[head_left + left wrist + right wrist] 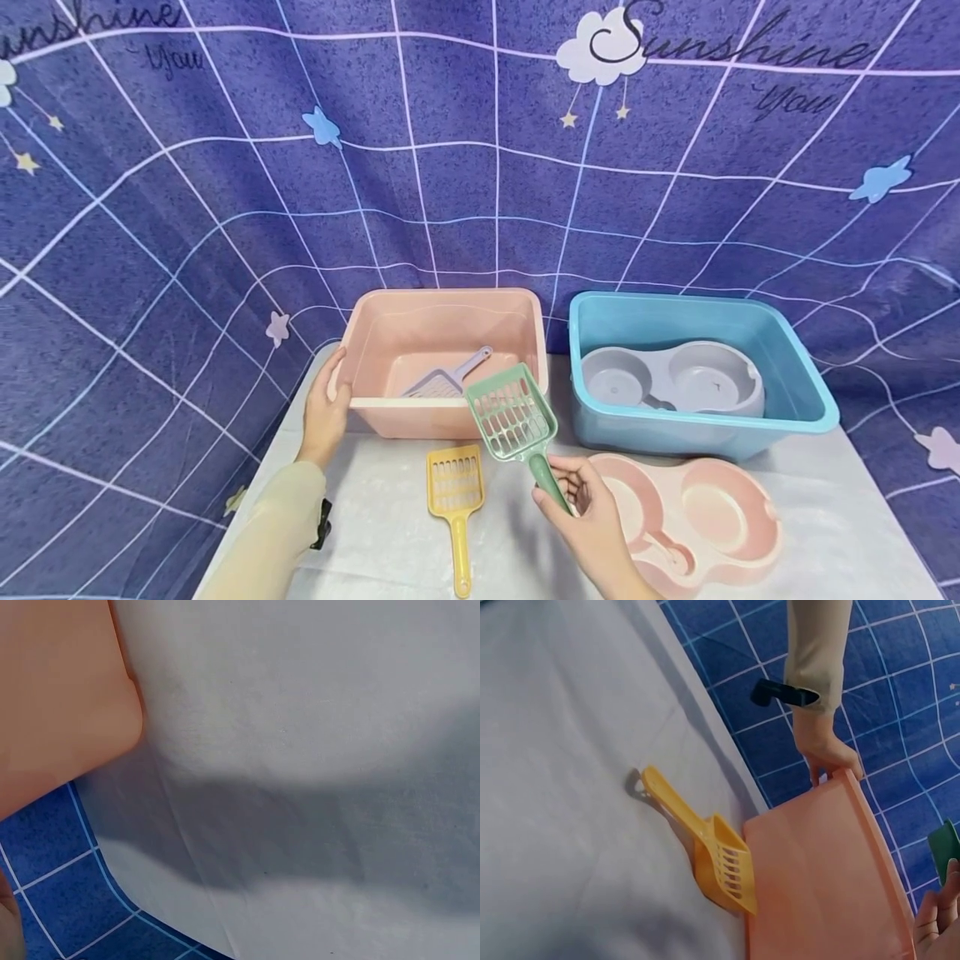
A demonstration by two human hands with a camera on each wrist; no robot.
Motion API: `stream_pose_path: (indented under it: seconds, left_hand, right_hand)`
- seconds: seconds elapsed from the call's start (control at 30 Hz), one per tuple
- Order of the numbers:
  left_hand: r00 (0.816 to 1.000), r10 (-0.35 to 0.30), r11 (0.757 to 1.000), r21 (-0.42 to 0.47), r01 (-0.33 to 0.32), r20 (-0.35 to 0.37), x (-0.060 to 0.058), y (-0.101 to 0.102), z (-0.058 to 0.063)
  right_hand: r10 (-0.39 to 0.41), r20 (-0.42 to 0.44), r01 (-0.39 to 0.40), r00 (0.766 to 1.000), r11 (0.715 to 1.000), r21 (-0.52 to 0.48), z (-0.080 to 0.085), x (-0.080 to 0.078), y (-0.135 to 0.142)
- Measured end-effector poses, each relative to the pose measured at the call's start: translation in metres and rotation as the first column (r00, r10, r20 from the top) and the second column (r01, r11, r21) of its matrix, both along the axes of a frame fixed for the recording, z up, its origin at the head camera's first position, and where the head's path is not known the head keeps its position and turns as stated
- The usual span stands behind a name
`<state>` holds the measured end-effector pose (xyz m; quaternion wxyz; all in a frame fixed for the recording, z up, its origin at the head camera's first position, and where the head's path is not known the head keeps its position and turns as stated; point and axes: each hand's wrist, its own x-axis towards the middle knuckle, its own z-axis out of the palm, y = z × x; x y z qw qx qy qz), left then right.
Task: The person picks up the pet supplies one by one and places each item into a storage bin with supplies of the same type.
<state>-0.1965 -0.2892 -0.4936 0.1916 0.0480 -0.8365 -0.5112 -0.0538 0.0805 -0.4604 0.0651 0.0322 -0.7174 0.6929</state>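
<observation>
So far, left fingers (325, 381) hold the pink tub (420, 422), purple scoop (457, 374) inside, right fingers (576, 467) grip the green scoop (536, 457); yellow scoop (458, 517) lies outside.

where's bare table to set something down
Bare table lies on both sides of the yellow scoop, toward the left sleeve and right hand, and right of the pink double bowl. Crowded: where that bowl nears the blue tub.

Dark script lettering on the patterned cloth (450, 100) behind the tabletop (375, 517). Above the tabletop's far edge, toward its right corner: "Sunshine" (738, 48), initial letter crossing a white cloud (579, 58), with a smaller "You" (795, 100) beneath. Outward from the far left corner: "unshine" (105, 22), its beginning cut off by the head view's border, above a second "You" (174, 58).
</observation>
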Motion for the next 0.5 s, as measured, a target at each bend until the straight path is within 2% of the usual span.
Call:
stream_pose_path:
  seconds: [0.5]
  left_hand:
    - [1.000, 0.016, 1.000, -0.016, -0.016, -0.022, 0.000, 0.000, -0.001]
  right_hand:
    - [0.001, -0.009, -0.002, 1.000, 1.000, -0.015, 0.001, -0.015, 0.000]
